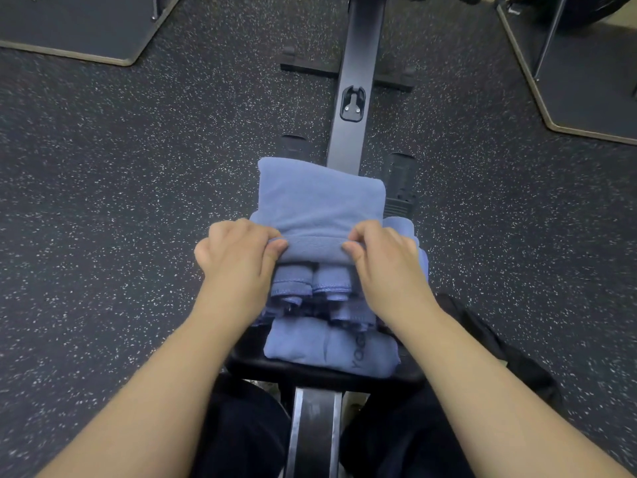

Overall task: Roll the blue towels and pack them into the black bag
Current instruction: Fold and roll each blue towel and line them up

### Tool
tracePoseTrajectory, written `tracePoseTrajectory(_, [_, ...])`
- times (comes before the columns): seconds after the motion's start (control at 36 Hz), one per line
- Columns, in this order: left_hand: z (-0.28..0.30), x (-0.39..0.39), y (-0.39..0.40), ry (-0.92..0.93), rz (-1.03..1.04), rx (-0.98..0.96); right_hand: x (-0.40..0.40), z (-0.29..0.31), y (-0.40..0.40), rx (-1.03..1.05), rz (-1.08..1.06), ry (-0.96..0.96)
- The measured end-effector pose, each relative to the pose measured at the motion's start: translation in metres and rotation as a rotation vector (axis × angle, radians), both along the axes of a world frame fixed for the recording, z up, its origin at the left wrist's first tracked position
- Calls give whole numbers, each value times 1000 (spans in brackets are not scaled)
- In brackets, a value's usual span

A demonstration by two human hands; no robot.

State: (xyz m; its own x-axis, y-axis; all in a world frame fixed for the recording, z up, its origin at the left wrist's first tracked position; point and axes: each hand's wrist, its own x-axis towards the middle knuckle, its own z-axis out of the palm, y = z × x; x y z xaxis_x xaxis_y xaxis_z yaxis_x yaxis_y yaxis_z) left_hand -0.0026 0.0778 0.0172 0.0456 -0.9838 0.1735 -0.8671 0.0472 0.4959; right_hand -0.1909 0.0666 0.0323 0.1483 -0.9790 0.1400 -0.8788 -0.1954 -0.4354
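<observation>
A blue towel (pixel 319 198) lies flat across the pile, its near edge turned into a small roll. My left hand (pixel 238 250) pinches the left end of that roll and my right hand (pixel 382 253) pinches the right end. Under them sit several rolled blue towels (pixel 310 282) side by side, ends facing me. A folded blue towel (pixel 331 346) with dark lettering lies nearest me. All rest on a black seat (pixel 320 372). A black fabric thing (pixel 489 343), possibly the bag, shows at the right behind my right forearm.
The seat rides on a black rail (pixel 355 98) of a rowing machine running away from me, with footrests (pixel 400 181) beside it. Speckled rubber floor (pixel 138 184) surrounds it. Dark platforms (pixel 86 25) lie at the far left and far right.
</observation>
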Motion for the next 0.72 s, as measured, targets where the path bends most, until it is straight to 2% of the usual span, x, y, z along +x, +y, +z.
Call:
tracePoseTrajectory(0.11, [-1,0,-4,28,78,-4,2,-5,-3,-43,-24,-18])
tracePoseTrajectory(0.19, [1,0,-5,68,158,-37,3,-10,-3,-150,-50,-29])
tracePoseTrajectory(0.33, [0,-1,-1,121,61,-114,5,-13,-4,-295,-72,-144])
tracePoseTrajectory(0.5, [1,-5,1,107,-5,-99,15,-14,-1,-255,-63,-267])
tracePoseTrajectory(0.72, [0,-8,3,131,-14,-22,21,-17,3,-222,-88,-156])
